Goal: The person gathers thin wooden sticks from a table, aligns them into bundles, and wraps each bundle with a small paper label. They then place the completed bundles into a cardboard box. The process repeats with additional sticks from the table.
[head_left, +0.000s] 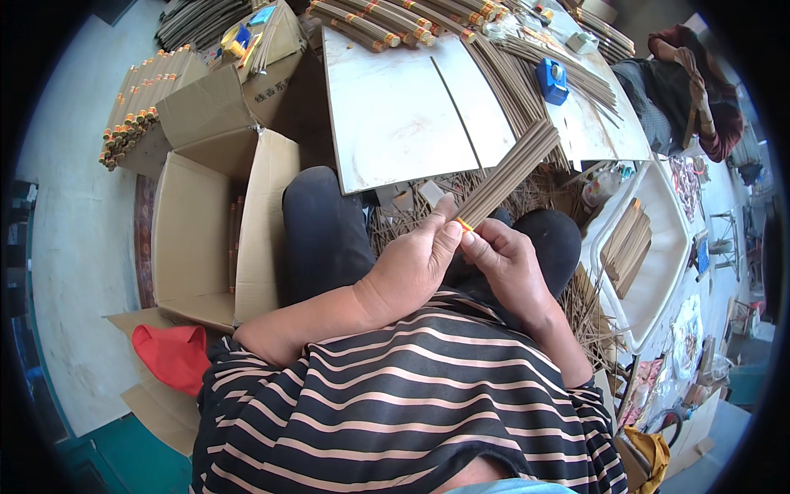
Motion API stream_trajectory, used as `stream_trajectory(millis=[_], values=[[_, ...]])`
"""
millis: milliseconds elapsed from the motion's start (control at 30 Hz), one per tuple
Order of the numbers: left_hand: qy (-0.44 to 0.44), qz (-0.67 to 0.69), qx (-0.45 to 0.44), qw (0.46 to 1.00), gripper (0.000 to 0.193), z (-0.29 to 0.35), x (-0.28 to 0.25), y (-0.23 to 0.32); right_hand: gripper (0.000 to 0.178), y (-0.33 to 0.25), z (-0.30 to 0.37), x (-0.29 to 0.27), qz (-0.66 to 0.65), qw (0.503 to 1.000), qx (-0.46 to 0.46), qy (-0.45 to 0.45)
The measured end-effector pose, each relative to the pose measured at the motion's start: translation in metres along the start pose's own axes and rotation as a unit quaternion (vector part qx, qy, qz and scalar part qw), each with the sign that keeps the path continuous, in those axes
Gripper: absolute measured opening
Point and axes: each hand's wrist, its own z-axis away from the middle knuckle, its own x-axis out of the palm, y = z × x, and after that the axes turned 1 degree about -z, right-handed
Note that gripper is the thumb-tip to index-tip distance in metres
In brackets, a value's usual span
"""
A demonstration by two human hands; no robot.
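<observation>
A bundle of brown incense sticks (512, 170) slants up and right from my hands, above my lap. My left hand (420, 253) is closed around its lower end, thumb on top. Fingers of my right hand (508, 253) pinch a red and yellow paper band (465, 225) at that same end. My thumbs almost meet there. The underside of the bundle is hidden by my fingers. Just beyond lies the white board (395, 115) on the table, with a single loose stick (455, 111) across it.
An open cardboard box (193, 239) stands at my left, a few bundles inside. Banded bundles (362, 29) lie along the far table edge near a blue tape dispenser (552, 81). A white tub (658, 263) with sticks is at right. Another person (683, 90) sits far right.
</observation>
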Motion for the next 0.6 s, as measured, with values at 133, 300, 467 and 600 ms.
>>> stream_trajectory(millis=[133,300,467,600], values=[[-0.088,0.047,-0.032,0.995,0.059,-0.002,-0.009,0.01,0.027,0.012,-0.001,-0.005,-0.125,0.99,-0.033,-0.054],[-0.209,0.156,-0.063,0.963,0.072,-0.003,-0.015,0.007,0.025,0.031,-0.006,-0.015,-0.202,0.966,-0.099,-0.125],[-0.219,0.233,-0.12,0.94,0.084,-0.004,-0.015,0.011,0.023,0.033,-0.012,-0.014,-0.235,0.955,-0.116,-0.136],[-0.255,0.289,-0.147,0.911,0.09,-0.008,-0.016,0.002,0.024,0.036,-0.015,-0.013,-0.252,0.953,-0.109,-0.126]])
